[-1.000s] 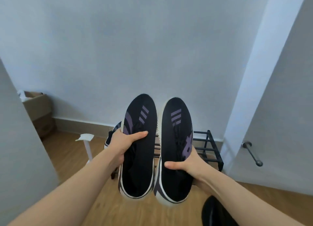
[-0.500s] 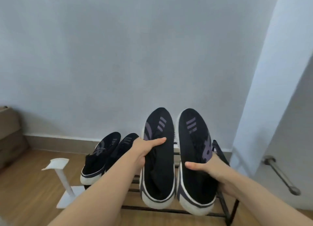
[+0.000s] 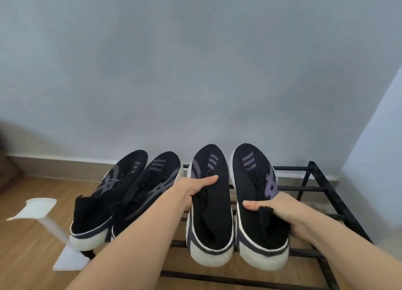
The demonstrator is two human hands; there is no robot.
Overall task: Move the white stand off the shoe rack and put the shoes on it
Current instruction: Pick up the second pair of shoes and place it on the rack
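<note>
A black metal shoe rack stands against the wall. Two black shoes with white soles lie on its left half, toes to the wall. My left hand grips a third black shoe by its opening, and my right hand grips a fourth black shoe by its collar. Both held shoes rest side by side on the rack's middle bars. The white stand sits upright on the floor just left of the rack.
Wooden floor runs left of the rack, with a skirting board along the grey wall. A pale wall corner rises at the right. The right end of the rack shows bare bars.
Both hands have carried the two shoes down and forward onto the rack, beside the pair on the left. The camera has moved closer and tilted down.
</note>
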